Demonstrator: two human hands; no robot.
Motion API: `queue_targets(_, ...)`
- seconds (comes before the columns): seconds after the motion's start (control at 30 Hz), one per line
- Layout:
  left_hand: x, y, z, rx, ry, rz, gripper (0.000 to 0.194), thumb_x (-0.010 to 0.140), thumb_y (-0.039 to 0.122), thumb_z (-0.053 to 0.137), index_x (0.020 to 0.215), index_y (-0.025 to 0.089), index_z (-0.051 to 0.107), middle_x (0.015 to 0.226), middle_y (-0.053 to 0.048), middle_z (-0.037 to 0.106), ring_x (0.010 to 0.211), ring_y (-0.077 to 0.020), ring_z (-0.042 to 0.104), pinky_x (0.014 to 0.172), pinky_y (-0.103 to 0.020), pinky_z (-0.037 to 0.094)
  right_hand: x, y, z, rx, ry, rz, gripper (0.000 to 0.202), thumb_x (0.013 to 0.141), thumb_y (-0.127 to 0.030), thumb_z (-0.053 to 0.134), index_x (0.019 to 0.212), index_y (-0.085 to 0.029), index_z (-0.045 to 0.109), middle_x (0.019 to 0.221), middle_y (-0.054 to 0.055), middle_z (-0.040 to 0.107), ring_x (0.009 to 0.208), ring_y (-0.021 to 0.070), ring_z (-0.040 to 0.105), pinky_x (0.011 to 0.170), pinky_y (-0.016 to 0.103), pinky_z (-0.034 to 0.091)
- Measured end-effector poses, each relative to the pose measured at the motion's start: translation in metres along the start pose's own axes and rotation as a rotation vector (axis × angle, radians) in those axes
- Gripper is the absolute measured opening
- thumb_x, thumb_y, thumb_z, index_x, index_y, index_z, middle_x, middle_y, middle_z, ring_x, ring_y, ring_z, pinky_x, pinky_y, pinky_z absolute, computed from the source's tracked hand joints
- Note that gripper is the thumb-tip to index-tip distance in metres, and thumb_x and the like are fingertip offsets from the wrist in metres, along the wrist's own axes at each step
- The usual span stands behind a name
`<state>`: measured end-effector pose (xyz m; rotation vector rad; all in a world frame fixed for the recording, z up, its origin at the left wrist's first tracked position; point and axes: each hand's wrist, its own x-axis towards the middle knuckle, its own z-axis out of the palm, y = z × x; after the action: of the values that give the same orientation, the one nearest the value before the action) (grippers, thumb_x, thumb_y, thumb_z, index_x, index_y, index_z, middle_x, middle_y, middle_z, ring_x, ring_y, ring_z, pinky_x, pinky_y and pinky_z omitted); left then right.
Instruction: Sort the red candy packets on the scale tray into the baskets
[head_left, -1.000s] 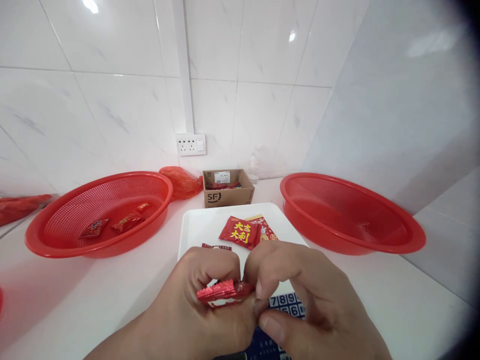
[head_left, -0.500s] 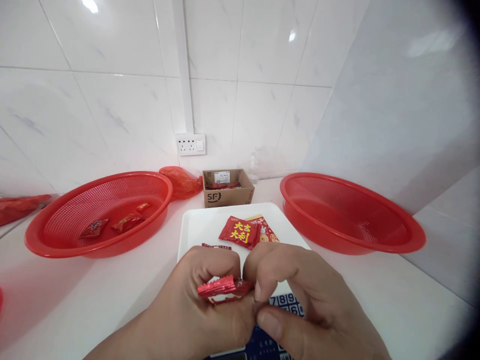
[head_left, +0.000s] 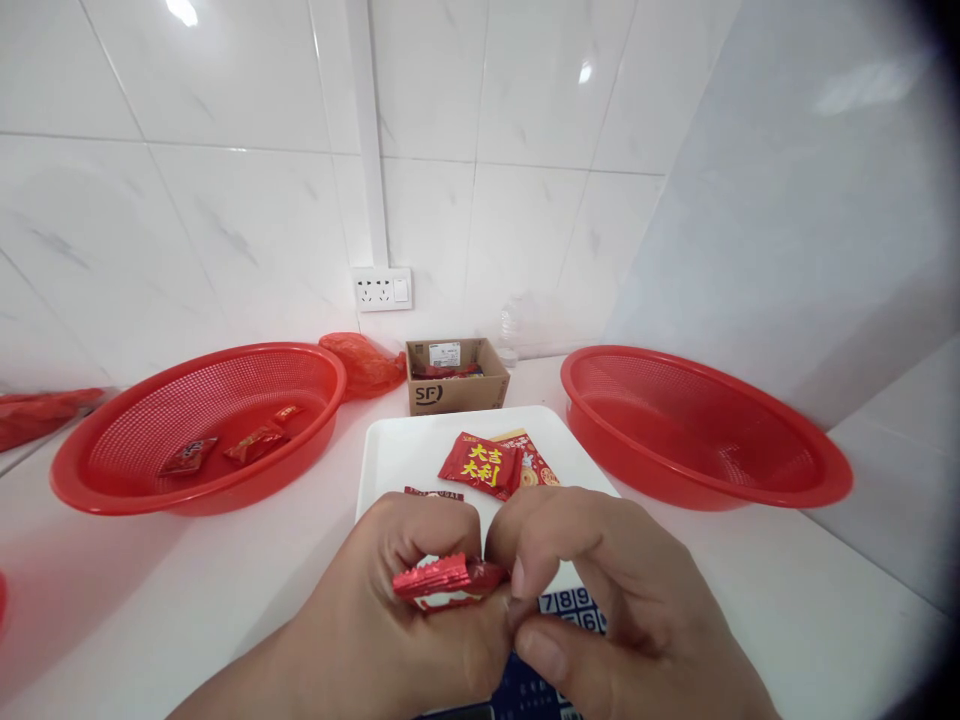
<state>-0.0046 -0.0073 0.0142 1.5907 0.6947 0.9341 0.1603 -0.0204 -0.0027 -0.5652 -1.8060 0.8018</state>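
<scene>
Very little has changed over the last second. My left hand (head_left: 420, 645) keeps its curled hold on a small red packet (head_left: 433, 577), the fingers closed around it with the thumb along the near side and the shiny crimped end poking out to the left. That crimped end has rocked only slightly, so I judge the grip steady and this packet still the piece being worked.

My right hand (head_left: 649, 570) has stayed beside it, thumb and forefinger curved close together at the packet's other end. My own knuckles cover that spot, so I can't tell whether those fingers are pinching the wrapper or merely resting against my left thumb.

The packet is held above the near part of a white tray (head_left: 386, 450), with a blue keypad (head_left: 574, 605) showing under my right hand. On the tray, nothing has shifted: a red packet with yellow characters (head_left: 480, 465) overlaps a rabbit-printed packet (head_left: 541, 470), and a dark wrapper (head_left: 435, 493) is mostly hidden behind my left hand. A few wrapped pieces (head_left: 255, 443) lie in the left basket (head_left: 82, 490), unmoved too.
</scene>
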Motion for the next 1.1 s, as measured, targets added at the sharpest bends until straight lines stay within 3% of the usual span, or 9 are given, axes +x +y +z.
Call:
queue_targets(0.27,-0.004,-0.004,-0.002,0.047,-0.001,-0.031,0.037,0.064,0.013,0.061,0.049,0.019,0.027,0.053,0.005,0.032,0.054,-0.0091,0.032,0.046,-0.021,0.028,0.004,-0.001,-0.001,0.01,-0.024,-0.026,0.016,0.078,-0.016,0.066,0.087,-0.027,0.061,0.077,-0.001,0.062,0.075,0.0158,0.06,0.063,0.026,0.048)
queue_targets(0.77,-0.002,-0.012,-0.007,-0.134,-0.157,-0.178,0.032,0.067,0.009,0.061,0.051,0.017,0.035,0.053,0.006,0.032,0.053,-0.0068,0.029,0.045,-0.019,0.025,0.006,0.002,0.0,0.039,-0.019,-0.11,0.011,0.081,-0.017,0.068,0.083,-0.023,0.059,0.071,-0.003,0.061,0.064,0.0112,0.058,0.061,0.024,0.046)
queue_targets(0.97,-0.001,-0.01,-0.007,-0.216,-0.119,-0.199,0.04,0.067,0.018,0.068,0.051,0.019,0.031,0.05,0.008,0.028,0.05,-0.0062,0.023,0.044,-0.021,0.02,0.009,0.004,0.004,0.095,0.02,-0.108,0.018,0.082,-0.019,0.068,0.077,-0.024,0.052,0.067,-0.005,0.055,0.059,0.01,0.054,0.055,0.022,0.044)
queue_targets(1.1,-0.001,-0.011,-0.008,-0.209,-0.128,-0.176,0.037,0.067,0.018,0.066,0.052,0.019,0.033,0.051,0.007,0.03,0.051,-0.0068,0.025,0.044,-0.021,0.021,0.008,0.004,0.002,0.049,0.031,-0.111,0.013,0.083,-0.023,0.069,0.083,-0.026,0.057,0.069,-0.004,0.059,0.061,0.0111,0.057,0.057,0.023,0.047)
